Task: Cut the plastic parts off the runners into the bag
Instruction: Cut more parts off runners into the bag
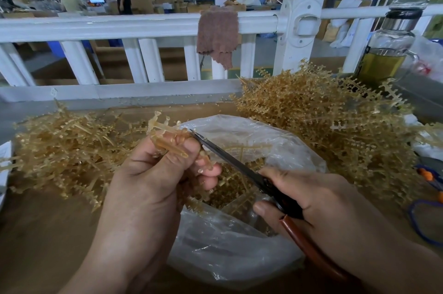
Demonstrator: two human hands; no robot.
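Grips a runner (pixel 167 136) in the left hand (pixel 153 173), fingers and thumb curled round its spine, just above the left rim of the bag (pixel 239 257). Holds scissors (pixel 230 159) in the right hand (pixel 311 197) over the bag's right side, fingers wrapped round the handles, one reddish handle poking back toward the wrist. Sets the blade tip against the runner, right beside the left fingertips. Cannot tell whether the blades stand apart or pressed together (just one dark line from this angle).

Inside the bag: a layer of cut parts (pixel 227 194), plus a few sticks of runner. Left of the bag, a left heap (pixel 60 149) of mostly bare-looking runners. Right of and behind the bag, a taller right heap (pixel 323 121), bristling with parts and probably not yet cut.

Handling, as a judgement: light, thin, translucent plastic, stiff along the spine but likely springy at the branches, so apt to flick small parts away at each snip. Best taken by the spine, close to the branch under the blades, fingertips clear of the cut and the branch directly above the bag's mouth. Soft bag with a sagging rim, so worth keeping the mouth spread.
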